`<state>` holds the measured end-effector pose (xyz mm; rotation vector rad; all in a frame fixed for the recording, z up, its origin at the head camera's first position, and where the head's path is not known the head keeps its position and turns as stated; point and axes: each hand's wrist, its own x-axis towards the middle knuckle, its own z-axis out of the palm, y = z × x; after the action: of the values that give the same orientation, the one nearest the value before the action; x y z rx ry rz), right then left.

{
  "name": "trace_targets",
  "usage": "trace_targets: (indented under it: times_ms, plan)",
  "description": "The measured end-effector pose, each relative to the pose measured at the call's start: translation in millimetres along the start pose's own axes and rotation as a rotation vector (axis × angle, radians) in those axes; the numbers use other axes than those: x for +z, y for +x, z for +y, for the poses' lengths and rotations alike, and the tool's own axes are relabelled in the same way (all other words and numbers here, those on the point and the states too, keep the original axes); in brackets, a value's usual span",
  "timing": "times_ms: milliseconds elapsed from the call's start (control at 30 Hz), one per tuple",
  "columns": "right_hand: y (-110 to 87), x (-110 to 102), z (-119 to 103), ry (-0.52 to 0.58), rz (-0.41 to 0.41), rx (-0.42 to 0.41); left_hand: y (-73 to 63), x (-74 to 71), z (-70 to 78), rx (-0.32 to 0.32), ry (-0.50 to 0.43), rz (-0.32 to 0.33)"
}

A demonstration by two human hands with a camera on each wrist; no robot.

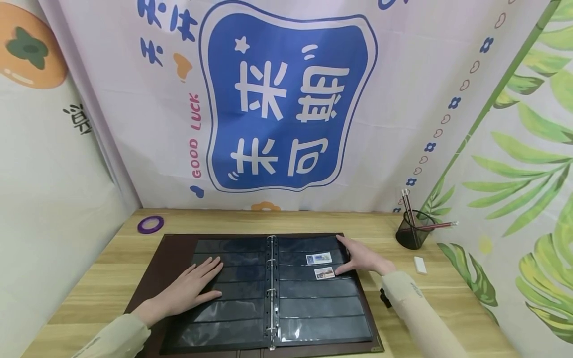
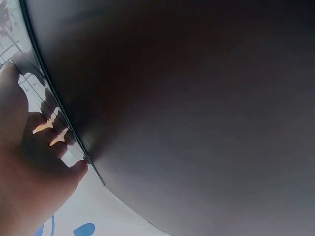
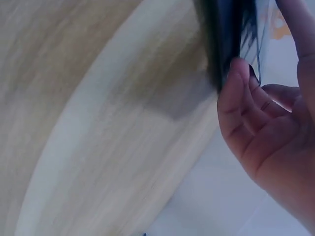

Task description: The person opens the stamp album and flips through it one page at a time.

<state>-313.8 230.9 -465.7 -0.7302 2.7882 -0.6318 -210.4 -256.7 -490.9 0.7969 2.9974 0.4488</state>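
Note:
On the table lies a stamp album [image 1: 145, 278], spread flat, with a ring binder spine and black pages of clear pocket strips. My left hand [image 1: 185, 286] rests flat on the left page [image 1: 237, 306], fingers and thumb spread. On the right page [image 1: 322, 315], two small stamps sit in upper strips: a blue-green stamp [image 1: 319, 258] and a brownish stamp [image 1: 324, 273] below it. My right hand [image 1: 360, 256] touches the right page's outer edge, its thumb beside the brownish stamp. In the right wrist view, bent fingertips [image 3: 238, 71] meet the dark page edge.
A purple tape roll [image 1: 150, 224] lies at the back left. The black mesh pen cup [image 1: 411, 234] with pencils stands at the back right, a white eraser [image 1: 420, 265] in front of it. A small black object [image 1: 385, 298] is partly hidden by the right sleeve.

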Motion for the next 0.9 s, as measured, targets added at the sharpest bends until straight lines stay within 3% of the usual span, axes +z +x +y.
trace_targets:
  times_ms: [167,367,500,700,900]
  plan:
    - [-3.4,-3,-2,0.194,0.072,0.046,0.0,0.6,-0.3,0.007,0.007,0.011]
    - [-7.5,-8,-2,0.437,0.075,0.132,0.1,1.3,-0.5,0.013,0.014,0.020]
    - [-9.5,-12,-1,0.511,0.046,0.133,-0.1,2.1,-0.7,0.009,0.013,0.017]
    - [-12.3,-20,-4,0.546,-0.064,0.111,0.3,1.2,-0.6,0.006,0.019,0.008]
    - [-12.6,-32,-16,0.580,-0.045,0.117,0.4,1.2,-1.4,0.009,0.022,0.011]
